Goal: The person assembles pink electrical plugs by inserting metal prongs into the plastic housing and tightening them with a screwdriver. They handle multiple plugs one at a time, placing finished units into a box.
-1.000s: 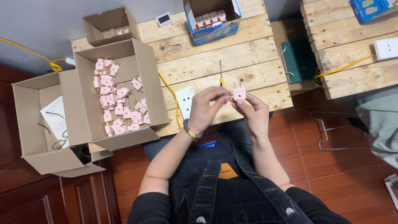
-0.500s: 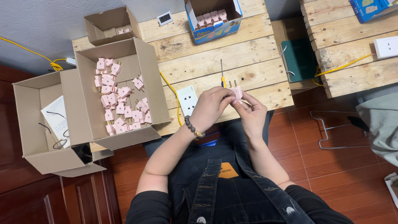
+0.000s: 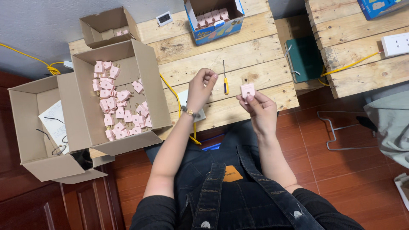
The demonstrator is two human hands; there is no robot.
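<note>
Pinching a small pink plug in the right hand over the desk front edge, left hand grip curled together on nothing visible, bare planks and a yellow-handled screwdriver between, pink-filled cardboard box leftward, blue carton beyond.

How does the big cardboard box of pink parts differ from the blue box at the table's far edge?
The big cardboard box is plain brown, larger, and holds a loose heap of pink parts. The blue box is printed, smaller, and holds a few pink parts in a neat row. Both are open and sit on the wooden table.
</note>
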